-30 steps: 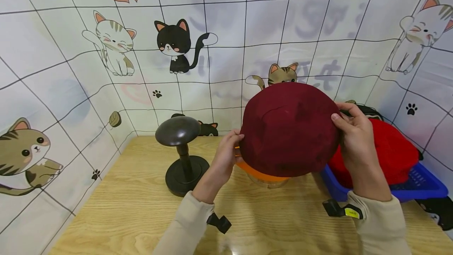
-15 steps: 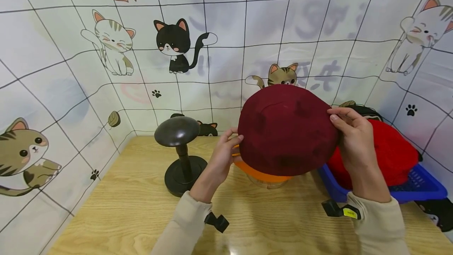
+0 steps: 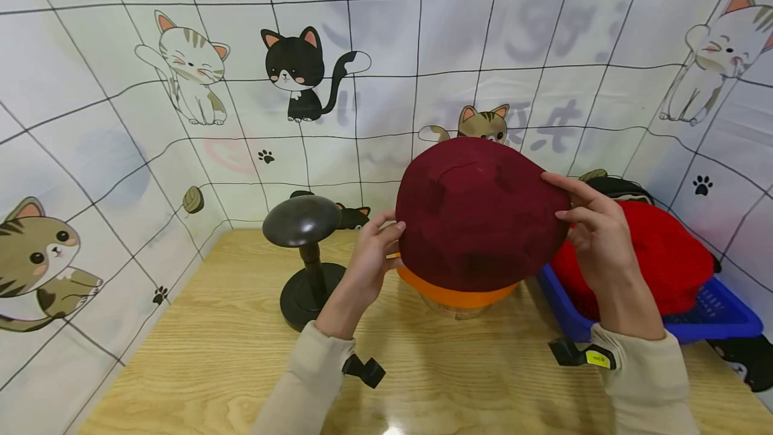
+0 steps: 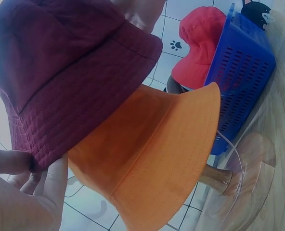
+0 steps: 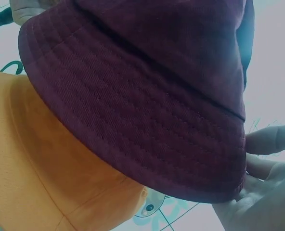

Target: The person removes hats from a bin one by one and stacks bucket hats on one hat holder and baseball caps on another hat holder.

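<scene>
A maroon bucket hat (image 3: 477, 220) is held up between both hands, its crown facing the head camera. At its left edge, my left hand (image 3: 370, 257) pinches the brim between thumb and fingers, as the left wrist view shows. On the opposite side my right hand (image 3: 604, 247) grips the brim, with the index finger reaching along the upper edge. Just below and behind hangs an orange bucket hat (image 4: 157, 154) on a hat stand with a wooden post and round base (image 4: 251, 183). In the head view the maroon hat hides most of the orange one.
To the left, a dark hat stand (image 3: 308, 254) with a domed top and round base stands bare on the wooden table (image 3: 229, 361). A blue basket (image 3: 725, 317) at the right holds a red hat (image 3: 670, 260) and a black item (image 3: 619, 188). A cat-print cloth (image 3: 386, 39) covers the walls.
Both hands have moved the maroon hat slightly left and up, so more of the orange brim shows beneath it. The right index finger has spread away from the thumb along the edge.
</scene>
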